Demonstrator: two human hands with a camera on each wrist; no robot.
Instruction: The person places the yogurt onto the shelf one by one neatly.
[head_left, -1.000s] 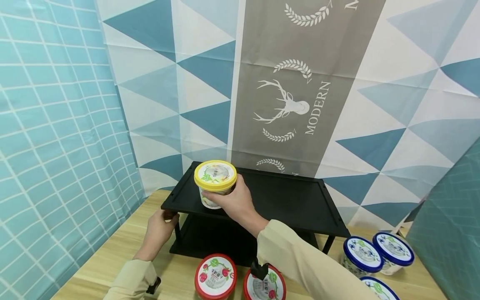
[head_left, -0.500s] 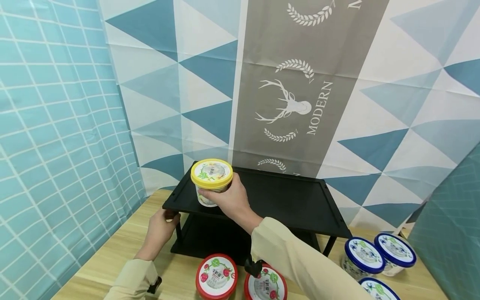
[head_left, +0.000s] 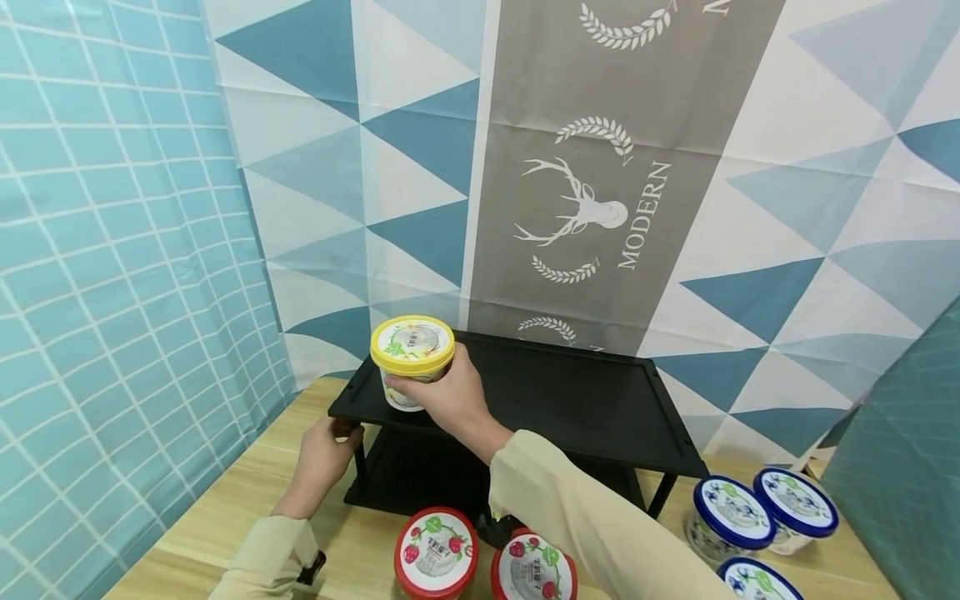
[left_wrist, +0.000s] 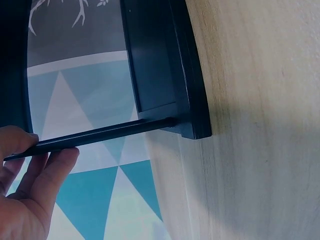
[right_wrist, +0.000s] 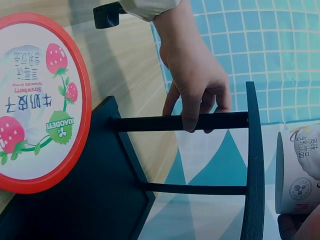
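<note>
My right hand (head_left: pixel 450 387) grips a paper tub with a yellow lid (head_left: pixel 412 343), its thumb on the near side. The tub is upright over the left end of the black rack's top shelf (head_left: pixel 555 392). In the right wrist view a narrow gap shows between the white tub's base (right_wrist: pixel 302 165) and the shelf edge (right_wrist: pixel 254 165). My left hand (head_left: pixel 324 458) is at the rack's front left corner. Its thumb and fingers pinch the black post (left_wrist: pixel 100 134) between the two shelves, as the left wrist view shows.
Two red-lidded strawberry tubs (head_left: pixel 437 552) stand on the wooden table (head_left: pixel 202 533) before the rack. Three blue-lidded tubs (head_left: pixel 733 510) cluster at the right. A tile-patterned sheet (head_left: pixel 112 275) borders the left, and a patterned cloth (head_left: pixel 420 158) hangs behind the rack.
My right hand has carried the yellow-lidded tub a little to the left over the top shelf. My left hand has kept its grip on the post.
</note>
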